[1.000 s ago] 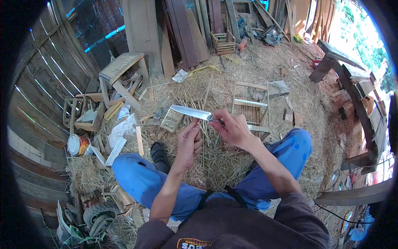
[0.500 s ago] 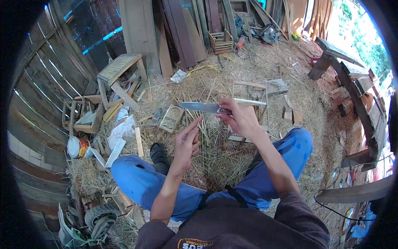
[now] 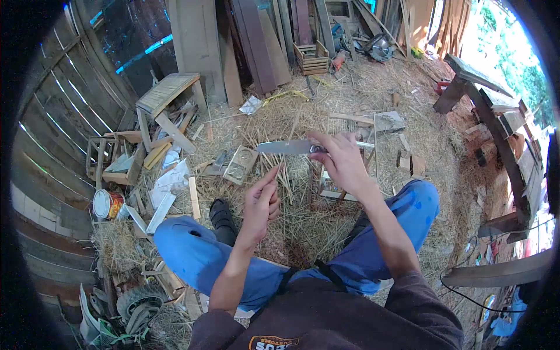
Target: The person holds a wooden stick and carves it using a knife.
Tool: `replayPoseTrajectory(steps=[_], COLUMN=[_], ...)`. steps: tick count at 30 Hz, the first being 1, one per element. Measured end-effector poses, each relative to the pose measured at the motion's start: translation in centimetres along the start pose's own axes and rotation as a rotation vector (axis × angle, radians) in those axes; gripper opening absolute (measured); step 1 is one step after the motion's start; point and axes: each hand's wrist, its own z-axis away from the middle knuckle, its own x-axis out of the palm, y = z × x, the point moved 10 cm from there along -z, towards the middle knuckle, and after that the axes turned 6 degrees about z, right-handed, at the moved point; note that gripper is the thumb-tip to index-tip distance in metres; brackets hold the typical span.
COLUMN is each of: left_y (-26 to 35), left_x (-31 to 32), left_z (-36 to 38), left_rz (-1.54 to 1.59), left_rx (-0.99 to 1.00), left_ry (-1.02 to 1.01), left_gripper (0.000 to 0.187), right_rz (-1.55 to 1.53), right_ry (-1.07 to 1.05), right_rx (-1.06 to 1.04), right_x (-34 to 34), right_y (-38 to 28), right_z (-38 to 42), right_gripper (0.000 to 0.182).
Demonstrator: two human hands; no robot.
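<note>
My right hand (image 3: 343, 162) is closed around the dark handle of a knife (image 3: 284, 147). Its broad metal blade points left, level across the view, above the straw-covered ground. Below the blade, my left hand (image 3: 262, 203) has its fingers curled, with the index finger reaching up toward the blade but apart from it. Whatever thin thing may be pinched there blends with the straw behind. Thin pale sticks (image 3: 287, 185) lie loose on the ground just beyond my left fingertips.
A wooden frame (image 3: 240, 165) lies ahead on the straw. To the left are a small wooden stool (image 3: 169, 96), a paint can (image 3: 108, 205) and scrap boards. A slatted crate (image 3: 311, 59) stands at the back. On the right is a rough wooden bench (image 3: 506, 137).
The knife and my right hand have shifted slightly right and up, and the blade's flat is turned a little differently. My left hand has barely moved.
</note>
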Motion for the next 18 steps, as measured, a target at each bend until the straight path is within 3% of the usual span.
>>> replayPoseTrajectory(steps=[10, 18], left_y=[-0.4, -0.2], left_x=[0.2, 0.4], left_z=[-0.4, 0.0], left_rz=[-0.018, -0.001], left_rx=[0.008, -0.038], left_ry=[0.009, -0.033], left_gripper=[0.043, 0.044], right_rz=[-0.181, -0.157], right_ry=[-0.177, -0.124], right_rx=[0.035, 0.001], right_x=[1.6, 0.3], right_y=[-0.6, -0.1], right_z=[0.5, 0.3], right_gripper=[0.057, 0.042])
